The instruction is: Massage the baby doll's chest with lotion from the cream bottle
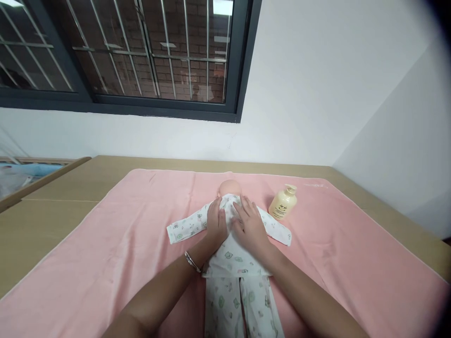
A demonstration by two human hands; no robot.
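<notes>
Doll (230,188), item one — where did it lie?
— On its back at the middle of the pink towel (116,244), head toward the wall, legs toward the camera. It wore a white printed sleepsuit (232,256), both sleeves spread out to the sides.

— Left hand (216,223)?
— Laid flat on the doll's chest, on the left half of the sleepsuit front. Fingers straight and close together, pressing on the cloth, closed on nothing. A bracelet (192,261) sat at that wrist.

— Right hand (250,224)?
— Flat on the chest just beside the left one, thumbs nearly meeting. Fingers slightly spread, tips near the collar, gripping nothing.

— Other entries?
— One cream pump bottle (283,203), upright on the towel, just beyond the doll's sleeve on the right side, apart from both hands. The towel covered a tan table (70,188) set against a white wall. A dark-framed barred window (141,56) stood above at the left, brickwork behind it.
</notes>
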